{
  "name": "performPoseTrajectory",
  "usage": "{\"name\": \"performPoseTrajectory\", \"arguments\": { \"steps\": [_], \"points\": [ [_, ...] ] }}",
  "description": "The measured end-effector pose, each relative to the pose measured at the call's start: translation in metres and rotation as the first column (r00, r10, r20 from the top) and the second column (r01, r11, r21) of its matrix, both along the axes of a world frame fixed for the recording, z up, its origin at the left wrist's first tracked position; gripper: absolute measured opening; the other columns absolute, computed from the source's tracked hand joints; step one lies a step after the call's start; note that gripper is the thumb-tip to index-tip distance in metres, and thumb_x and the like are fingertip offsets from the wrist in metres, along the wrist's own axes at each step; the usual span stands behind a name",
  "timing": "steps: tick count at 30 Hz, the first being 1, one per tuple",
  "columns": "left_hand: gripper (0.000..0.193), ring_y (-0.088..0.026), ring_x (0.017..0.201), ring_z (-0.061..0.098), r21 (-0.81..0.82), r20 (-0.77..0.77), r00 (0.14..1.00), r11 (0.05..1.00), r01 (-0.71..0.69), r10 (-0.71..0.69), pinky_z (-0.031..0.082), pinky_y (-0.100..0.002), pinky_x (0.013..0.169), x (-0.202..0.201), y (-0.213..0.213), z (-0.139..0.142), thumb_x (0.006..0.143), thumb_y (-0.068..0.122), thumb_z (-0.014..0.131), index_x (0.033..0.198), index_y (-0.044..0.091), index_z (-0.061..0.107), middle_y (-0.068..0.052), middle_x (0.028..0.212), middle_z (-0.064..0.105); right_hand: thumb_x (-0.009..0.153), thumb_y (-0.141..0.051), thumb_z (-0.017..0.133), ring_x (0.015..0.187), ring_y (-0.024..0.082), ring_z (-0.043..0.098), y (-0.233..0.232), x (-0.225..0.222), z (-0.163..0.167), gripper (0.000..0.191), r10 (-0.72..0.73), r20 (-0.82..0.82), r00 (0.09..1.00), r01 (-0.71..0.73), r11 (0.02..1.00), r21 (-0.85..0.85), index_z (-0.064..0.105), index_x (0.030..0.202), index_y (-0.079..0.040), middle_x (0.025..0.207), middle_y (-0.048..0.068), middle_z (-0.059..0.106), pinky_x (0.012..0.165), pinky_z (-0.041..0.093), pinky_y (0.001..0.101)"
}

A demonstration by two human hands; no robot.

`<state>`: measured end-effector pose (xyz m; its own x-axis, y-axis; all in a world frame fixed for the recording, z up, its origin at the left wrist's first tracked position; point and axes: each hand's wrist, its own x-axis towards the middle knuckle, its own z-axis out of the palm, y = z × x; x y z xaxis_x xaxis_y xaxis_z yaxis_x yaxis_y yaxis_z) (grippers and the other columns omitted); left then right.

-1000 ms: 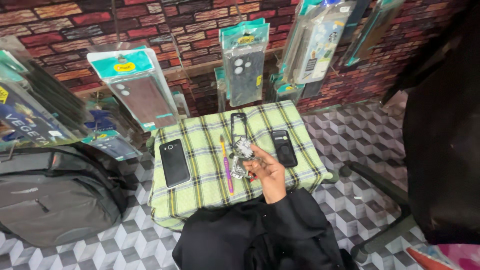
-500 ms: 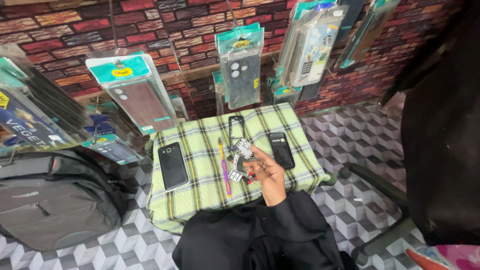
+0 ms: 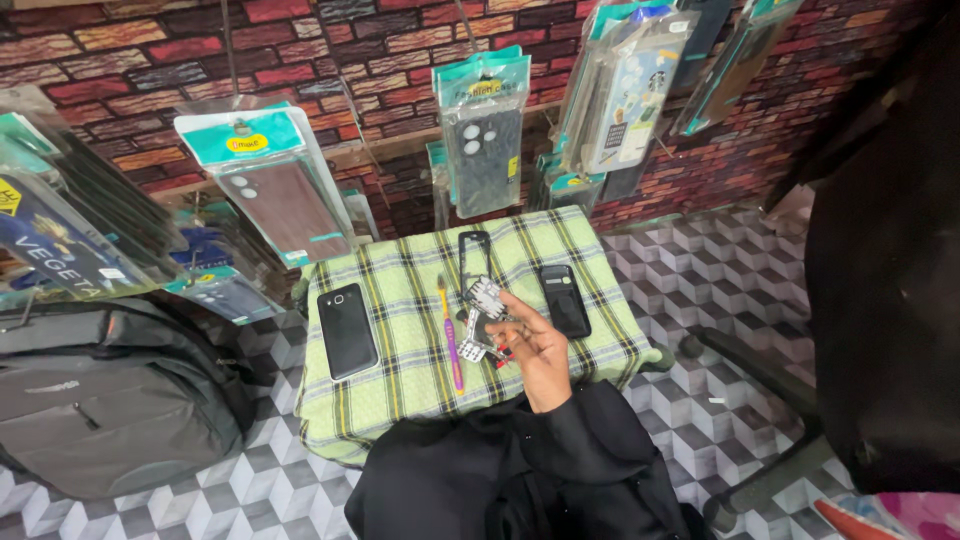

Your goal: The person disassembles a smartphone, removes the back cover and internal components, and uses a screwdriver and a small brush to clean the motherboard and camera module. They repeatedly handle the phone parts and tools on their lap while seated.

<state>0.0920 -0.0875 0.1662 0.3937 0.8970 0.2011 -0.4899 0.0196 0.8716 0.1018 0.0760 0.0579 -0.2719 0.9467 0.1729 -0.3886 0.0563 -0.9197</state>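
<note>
Head view, looking down: a person in black sleeves is sitting at a small counter (image 3: pixel 400 380) covered in a green plaid cloth. The right hand (image 3: pixel 535 345) is reaching over the cloth, its grip closing on a small grey phone part (image 3: pixel 485 297) held just above the middle of the counter. More small parts (image 3: pixel 472 348) are lying beside the hand. The left hand is sitting out of sight.

A purple toothbrush (image 3: pixel 451 335) is lying left of the hand, a black phone (image 3: pixel 346 330) farther left, a phone frame (image 3: pixel 473 255) behind, another dark phone (image 3: pixel 564 299) to the right. A grey backpack (image 3: pixel 100 400) is resting on the floor.
</note>
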Motion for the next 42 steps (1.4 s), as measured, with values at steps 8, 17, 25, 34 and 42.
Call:
{"name": "performPoseTrajectory", "arguments": {
  "steps": [8, 17, 25, 34, 42],
  "points": [
    [0.026, -0.018, 0.091, 0.074, 0.008, -0.142, 0.989, 0.999, 0.05, -0.049, 0.058, -0.031, 0.085, -0.028, 0.01, -0.004, 0.098, 0.015, 0.05, 0.104, 0.005, 0.073, -0.004, 0.099, 0.077, 0.099, 0.007, 0.056, 0.102, 0.016, 0.066, 0.002, 0.002, -0.016, 0.048, 0.046, -0.215, 0.976, -0.049, 0.999, -0.007, 0.053, 0.147, 0.007, 0.115, 0.013, 0.068, 0.091, 0.05, 0.0286],
    [0.039, -0.019, 0.083, 0.068, -0.182, -0.559, 0.774, 0.866, -0.466, 0.299, 0.055, -0.031, 0.076, -0.099, 0.088, -0.109, 0.105, 0.028, 0.045, 0.115, 0.002, 0.073, -0.011, 0.092, 0.076, 0.091, 0.012, 0.058, 0.103, 0.02, 0.067, 0.013, 0.014, -0.038, 0.052, 0.055, -0.555, 0.83, -0.099, 0.994, -0.049, 0.054, 0.142, 0.006, 0.121, 0.012, 0.068, 0.096, 0.052, 0.0353],
    [0.037, -0.014, 0.089, 0.066, -0.388, -0.059, 0.647, 0.579, -0.717, 0.761, 0.057, -0.029, 0.077, -0.113, 0.108, -0.148, 0.1, 0.009, 0.06, 0.136, 0.001, 0.057, -0.01, 0.106, 0.072, 0.082, 0.015, 0.054, 0.107, 0.027, 0.068, -0.004, 0.016, -0.036, 0.035, 0.178, -0.399, 0.9, -0.198, 0.98, -0.01, 0.072, 0.113, 0.01, 0.114, 0.021, 0.072, 0.1, 0.051, 0.0397],
    [0.049, -0.016, 0.09, 0.068, -0.324, -0.226, 0.532, 0.452, -0.831, 0.816, 0.054, -0.029, 0.068, -0.124, 0.092, -0.124, 0.098, 0.004, 0.062, 0.145, -0.003, 0.051, -0.016, 0.111, 0.075, 0.085, 0.002, 0.075, 0.108, 0.019, 0.065, -0.021, 0.019, 0.014, 0.009, -0.129, 0.278, 0.952, 0.023, 0.934, 0.356, 0.075, 0.094, 0.003, 0.11, 0.013, 0.069, 0.097, 0.048, 0.0324],
    [0.048, -0.019, 0.092, 0.073, -0.3, -0.167, 0.574, 0.514, -0.804, 0.801, 0.062, -0.033, 0.076, -0.124, 0.087, -0.113, 0.096, 0.002, 0.06, 0.143, -0.005, 0.051, -0.016, 0.111, 0.075, 0.088, 0.01, 0.07, 0.093, 0.01, 0.068, -0.012, 0.017, -0.005, 0.029, 0.02, 0.193, 0.981, -0.043, 0.992, 0.117, 0.065, 0.116, 0.0, 0.098, 0.003, 0.07, 0.084, 0.054, 0.0246]
  ]
}}
